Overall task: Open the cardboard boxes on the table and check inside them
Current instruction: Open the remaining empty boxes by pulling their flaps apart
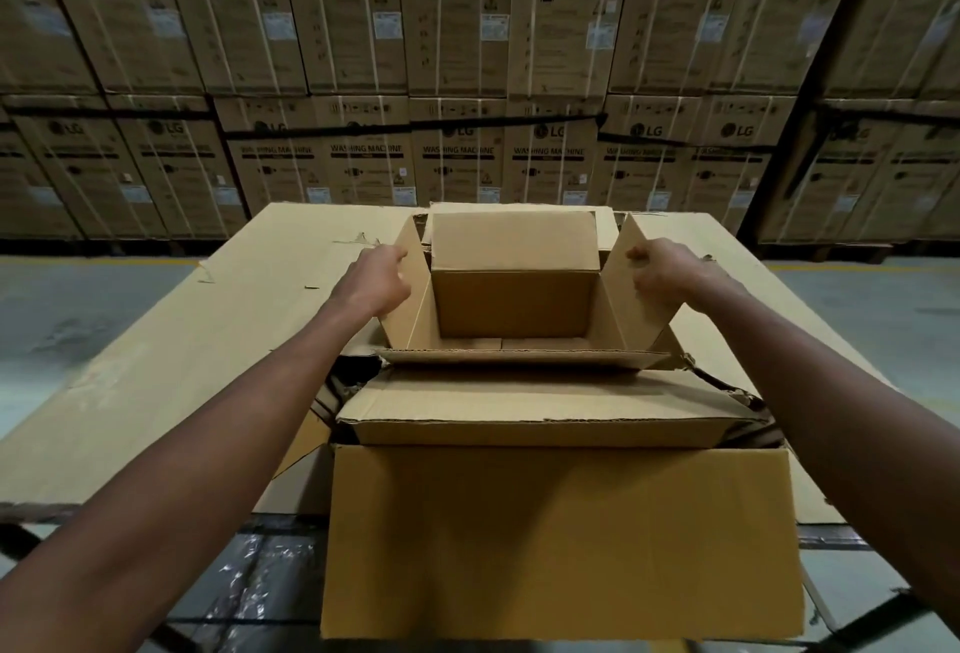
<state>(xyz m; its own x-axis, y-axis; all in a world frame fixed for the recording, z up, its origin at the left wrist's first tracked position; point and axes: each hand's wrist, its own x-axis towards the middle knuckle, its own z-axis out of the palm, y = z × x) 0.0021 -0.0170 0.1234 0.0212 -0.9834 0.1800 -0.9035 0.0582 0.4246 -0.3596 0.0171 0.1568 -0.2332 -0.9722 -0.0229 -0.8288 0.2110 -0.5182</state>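
The open box [511, 299] sits at twelve o'clock on the surface [156, 366], looking empty and light — thin, bendy cardboard. Left hand [376, 278] and right hand [660, 273] each pinch a side flap — the best hold, near the folds, fingers curled round the edges.

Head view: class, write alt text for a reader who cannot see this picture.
A person's left hand and right hand hold apart the side flaps of an open cardboard box that looks empty inside. It sits on a larger box on a cardboard-covered table, before stacked washing machine cartons.
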